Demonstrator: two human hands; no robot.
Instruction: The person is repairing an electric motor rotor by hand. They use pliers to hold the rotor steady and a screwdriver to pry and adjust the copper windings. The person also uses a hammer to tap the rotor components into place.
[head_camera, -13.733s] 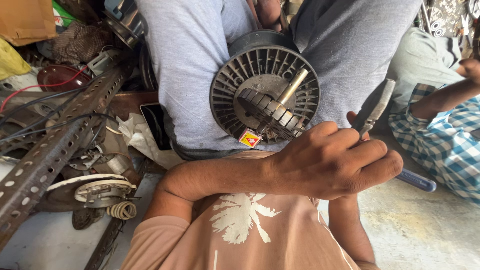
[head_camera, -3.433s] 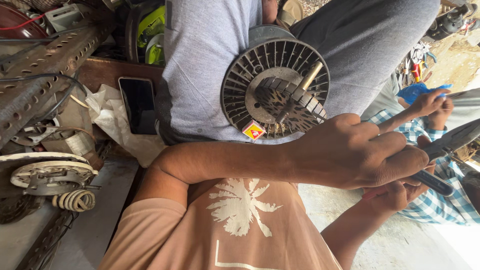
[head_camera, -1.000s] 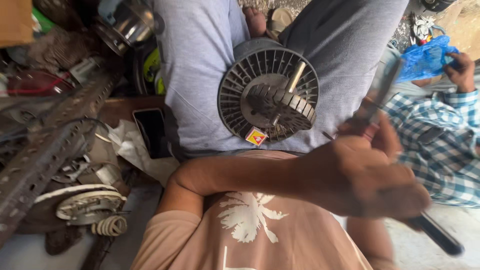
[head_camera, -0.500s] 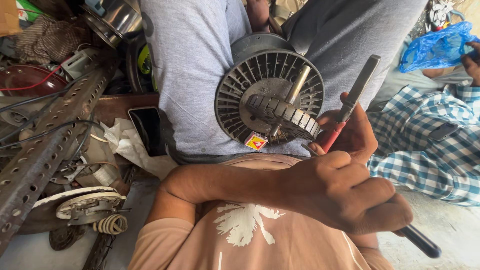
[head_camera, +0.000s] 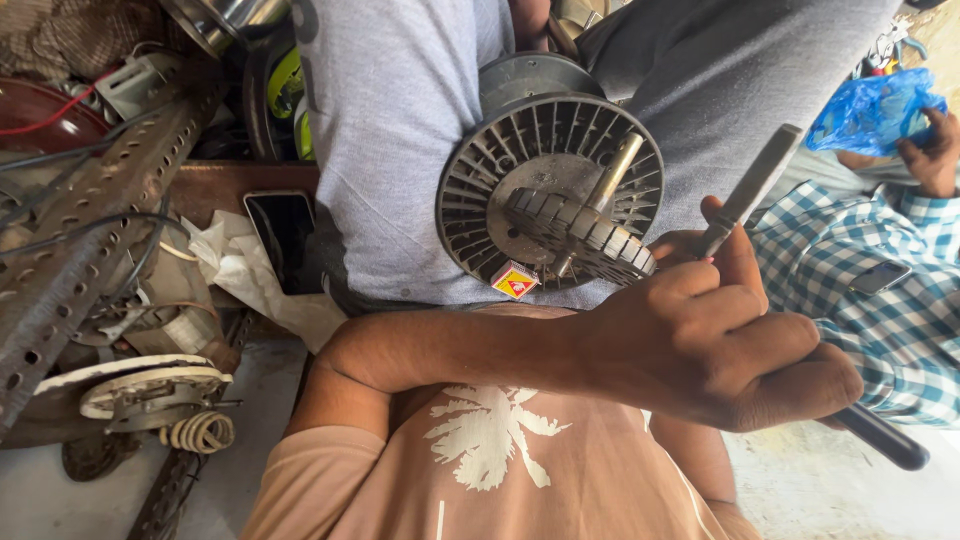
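Beside the fan motor (head_camera: 550, 190) | your left hand (head_camera: 715, 345) grips a dark-handled tool (head_camera: 750, 190) | right hand's grip mostly hidden, cannot tell.

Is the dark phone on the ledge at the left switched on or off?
Cannot tell for certain: the phone screen is black, showing only pale reflections.

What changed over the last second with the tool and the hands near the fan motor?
The long metal tool swung from a blurred stroke to a steady tilt, its tip up beside the fan motor. The left hand kept its place across the front; the right hand behind it keeps gripping the tool. The motor, the small red and yellow box under it and the phone stayed put.
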